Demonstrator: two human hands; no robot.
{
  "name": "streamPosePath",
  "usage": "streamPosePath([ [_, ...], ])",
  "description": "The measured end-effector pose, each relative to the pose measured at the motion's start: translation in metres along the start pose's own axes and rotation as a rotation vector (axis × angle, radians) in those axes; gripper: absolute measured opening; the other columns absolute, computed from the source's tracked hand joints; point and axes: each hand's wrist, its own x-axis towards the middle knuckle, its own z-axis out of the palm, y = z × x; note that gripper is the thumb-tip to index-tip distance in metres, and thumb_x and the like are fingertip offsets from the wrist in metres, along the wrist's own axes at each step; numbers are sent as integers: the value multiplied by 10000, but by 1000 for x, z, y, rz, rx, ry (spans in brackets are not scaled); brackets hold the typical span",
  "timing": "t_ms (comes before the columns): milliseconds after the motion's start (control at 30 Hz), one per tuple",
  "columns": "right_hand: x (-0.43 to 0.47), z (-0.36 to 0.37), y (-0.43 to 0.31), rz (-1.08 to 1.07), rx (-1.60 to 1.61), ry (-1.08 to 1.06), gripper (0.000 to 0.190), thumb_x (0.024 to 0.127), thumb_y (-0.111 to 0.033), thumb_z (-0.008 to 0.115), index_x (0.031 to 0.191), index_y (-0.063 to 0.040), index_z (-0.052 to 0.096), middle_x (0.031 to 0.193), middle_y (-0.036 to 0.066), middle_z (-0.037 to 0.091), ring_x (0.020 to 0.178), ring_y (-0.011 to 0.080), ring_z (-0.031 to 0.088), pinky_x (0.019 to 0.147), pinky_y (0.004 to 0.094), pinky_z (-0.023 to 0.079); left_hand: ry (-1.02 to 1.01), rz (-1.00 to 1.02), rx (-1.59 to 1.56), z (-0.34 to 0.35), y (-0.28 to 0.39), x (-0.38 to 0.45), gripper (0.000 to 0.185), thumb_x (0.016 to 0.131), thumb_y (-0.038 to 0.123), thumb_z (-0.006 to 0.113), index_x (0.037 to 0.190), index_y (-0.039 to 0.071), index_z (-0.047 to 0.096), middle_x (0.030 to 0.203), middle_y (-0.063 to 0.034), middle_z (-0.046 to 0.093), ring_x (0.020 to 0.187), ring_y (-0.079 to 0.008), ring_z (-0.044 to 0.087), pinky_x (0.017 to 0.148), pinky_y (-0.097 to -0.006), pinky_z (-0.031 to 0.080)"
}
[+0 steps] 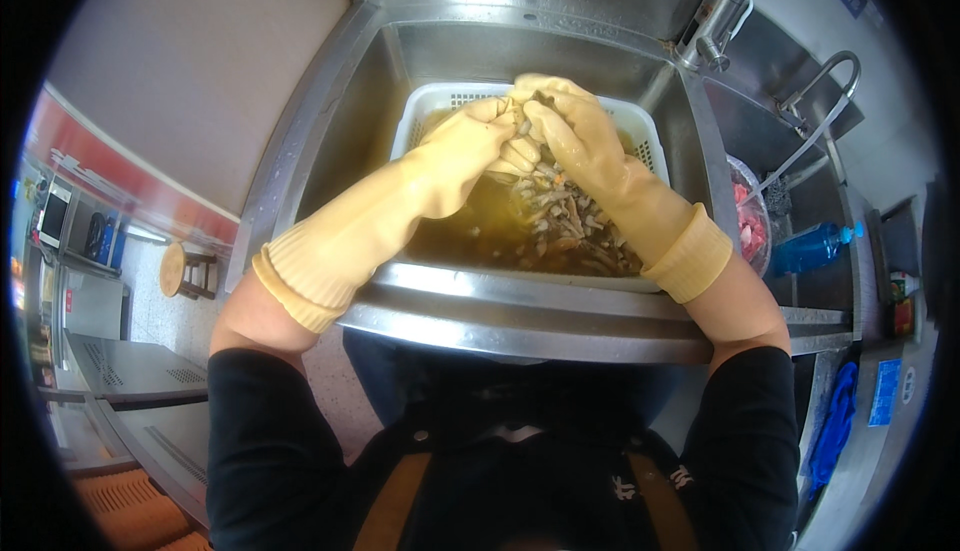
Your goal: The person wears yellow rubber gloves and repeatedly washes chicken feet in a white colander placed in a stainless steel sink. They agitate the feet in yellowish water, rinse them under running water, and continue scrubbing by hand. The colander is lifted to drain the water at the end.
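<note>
Both my hands wear long yellow rubber gloves and meet above a white plastic basket [658, 138] standing in brownish water in a stainless-steel sink [517, 48]. My left hand [499, 130] has its fingers bent around a small greyish-brown piece [523, 127], whose kind I cannot tell. My right hand [566, 112] is curled close against it, with a dark bit [541, 99] showing at its fingertips. Many wet, greyish-brown pieces of food [566, 221] lie in the basket's right half, partly under the water. The gloves hide part of the basket's far side.
A steel faucet [712, 25] rises at the sink's back right corner. The neighbouring basin on the right holds a bowl of pinkish-red meat [750, 228], a curved tap with a hose [817, 130] and a blue bottle [814, 248]. A wooden stool [174, 269] stands on the floor at left.
</note>
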Motion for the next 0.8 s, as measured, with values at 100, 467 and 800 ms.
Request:
streamPosePath([
  [100, -1, 4, -1, 366, 353, -71, 195, 1014, -77, 583, 1083, 35, 727, 891, 93, 723, 803, 221, 651, 762, 365, 534, 11, 16, 75, 3, 0, -4, 244, 1130, 93, 432, 1178, 26, 662, 1026, -96, 744, 905, -182, 727, 884, -338, 605],
  [467, -1, -9, -27, 625, 472, -24, 331, 1041, -229, 507, 919, 9, 704, 803, 46, 663, 707, 105, 555, 597, 274, 460, -17, -86, 206, 6, 5, -4, 263, 1133, 195, 516, 1255, 38, 689, 1099, -64, 725, 914, -126, 699, 855, -294, 600],
  [800, -47, -10, 53, 267, -517, -929, 305, 988, -267, 613, 1205, -73, 704, 1129, 159, 737, 1058, 361, 696, 932, 526, 543, 119, 110, 1154, -50, 22, 2, 458, 1073, 354, 587, 1469, 124, 583, 1213, -79, 724, 960, -159, 717, 896, -311, 589],
])
